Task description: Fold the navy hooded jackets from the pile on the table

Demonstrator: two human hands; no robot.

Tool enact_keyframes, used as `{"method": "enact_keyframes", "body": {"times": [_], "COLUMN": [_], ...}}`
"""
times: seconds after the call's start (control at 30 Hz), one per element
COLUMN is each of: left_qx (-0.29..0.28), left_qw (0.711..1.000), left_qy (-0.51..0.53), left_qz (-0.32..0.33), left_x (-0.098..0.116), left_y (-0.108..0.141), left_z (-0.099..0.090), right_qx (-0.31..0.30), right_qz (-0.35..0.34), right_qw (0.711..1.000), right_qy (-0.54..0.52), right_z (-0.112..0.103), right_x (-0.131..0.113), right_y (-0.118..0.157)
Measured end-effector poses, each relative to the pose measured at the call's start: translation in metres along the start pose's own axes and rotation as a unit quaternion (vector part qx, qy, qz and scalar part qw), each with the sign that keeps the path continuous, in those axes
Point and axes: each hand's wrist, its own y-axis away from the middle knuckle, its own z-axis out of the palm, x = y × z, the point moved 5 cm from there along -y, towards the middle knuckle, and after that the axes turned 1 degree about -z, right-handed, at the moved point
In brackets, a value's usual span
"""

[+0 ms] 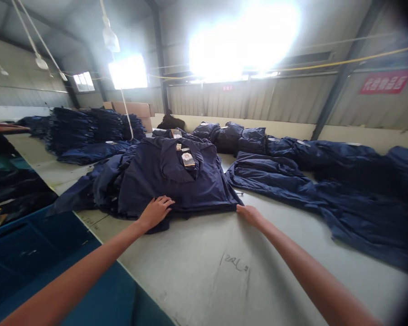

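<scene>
Both arms are stretched forward, with the hands spread open and no pinch seen. The left hand (155, 213) is laid flat on the lower hem of a folded navy work jacket (163, 181), which lies at 12 o'clock on a pale grey bench (197, 276). The right hand (250, 216) is rested on the bench, its fingertips at the jacket's corner. A loose navy garment (309, 190) is spread at 3 o'clock, stacked navy garments (85, 131) are piled at 10 o'clock, and a blue plastic crate (30, 253) stands at 8 o'clock.

PLACE: garment workshop | WALLS: corrugated metal sheeting (245, 100) at 12 o'clock, steel column (347, 77) at 2 o'clock | GOODS: stacked navy collared garments (81, 131) at 10 o'clock | BENCH: long grey worktable (190, 276) at 6 o'clock
</scene>
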Motion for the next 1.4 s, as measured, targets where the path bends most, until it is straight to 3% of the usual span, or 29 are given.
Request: {"method": "enact_keyframes", "body": {"times": [0.1, 0.2, 0.33, 0.43, 0.57, 0.67, 0.73, 0.83, 0.93, 1.0, 1.1, 1.23, 1.33, 1.4], "left_qx": [0.019, 0.032, 0.053, 0.061, 0.086, 0.050, 0.032, 0.002, -0.066, -0.139, -0.256, -0.309, -0.317, -0.317], "left_qw": [0.999, 0.998, 0.989, 0.986, 0.995, 0.997, 0.995, 0.995, 0.996, 0.989, 0.952, 0.907, 0.890, 0.882], "left_qy": [0.027, 0.057, 0.097, 0.096, 0.031, -0.045, -0.088, -0.102, -0.054, -0.008, 0.077, 0.129, 0.127, 0.127], "left_qz": [0.003, -0.023, -0.102, -0.118, -0.037, 0.036, 0.032, -0.012, -0.002, 0.045, 0.152, 0.254, 0.301, 0.326], "left_x": [0.003, -0.005, -0.015, -0.011, -0.003, -0.002, -0.002, 0.009, 0.047, 0.086, 0.159, 0.260, 0.319, 0.341], "left_y": [-0.003, -0.008, -0.017, -0.022, -0.016, 0.001, 0.012, 0.019, 0.013, 0.009, 0.006, -0.002, -0.008, -0.006], "left_z": [-0.005, -0.011, -0.025, -0.041, -0.059, -0.053, -0.043, -0.024, -0.003, 0.010, 0.026, 0.028, 0.025, 0.024], "right_qx": [0.001, 0.023, 0.044, 0.024, 0.034, 0.069, 0.102, 0.123, 0.105, 0.092, 0.084, 0.048, 0.013, -0.009], "right_qz": [0.058, 0.093, 0.037, 0.012, 0.021, 0.033, 0.032, 0.019, 0.012, 0.019, 0.058, 0.158, 0.232, 0.264], "right_qw": [0.998, 0.994, 0.998, 0.999, 0.999, 0.996, 0.990, 0.978, 0.973, 0.974, 0.973, 0.968, 0.960, 0.957], "right_qy": [0.029, 0.043, 0.027, 0.030, 0.036, 0.055, 0.094, 0.170, 0.204, 0.206, 0.207, 0.191, 0.155, 0.119], "right_z": [-0.013, -0.024, -0.024, -0.012, -0.011, -0.030, -0.048, -0.070, -0.078, -0.077, -0.078, -0.091, -0.111, -0.126], "right_x": [0.035, 0.042, -0.003, -0.045, -0.066, -0.050, -0.031, -0.002, 0.024, 0.040, 0.060, 0.069, 0.055, 0.041], "right_y": [0.042, 0.051, 0.009, -0.025, -0.042, -0.033, -0.016, 0.034, 0.117, 0.187, 0.304, 0.439, 0.501, 0.520]}}
